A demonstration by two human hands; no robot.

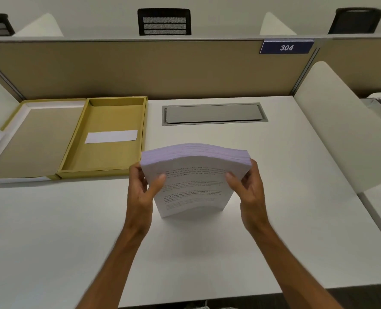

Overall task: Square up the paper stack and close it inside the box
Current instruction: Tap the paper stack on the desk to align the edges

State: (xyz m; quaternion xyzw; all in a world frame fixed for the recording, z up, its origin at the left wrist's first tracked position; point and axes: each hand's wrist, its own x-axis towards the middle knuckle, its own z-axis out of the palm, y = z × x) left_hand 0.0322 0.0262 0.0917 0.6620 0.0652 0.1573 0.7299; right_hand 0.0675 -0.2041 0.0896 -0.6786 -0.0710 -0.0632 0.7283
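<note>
A thick stack of white printed paper [194,181] stands upright on its lower edge on the white desk [73,230], its top bowed slightly. My left hand [142,188] grips its left side and my right hand [245,186] grips its right side, thumbs on the printed front sheet. To the left lies the open mustard box: its tray [104,121] holds a small white slip [111,136], and the hinged lid [33,137] lies flat beside it, inside up.
A grey cable hatch [214,113] is set into the desk behind the stack. A tan partition [151,68] with a blue sign reading 304 [286,47] closes the back. White side dividers [341,121] flank the desk. Black chairs stand beyond the partition.
</note>
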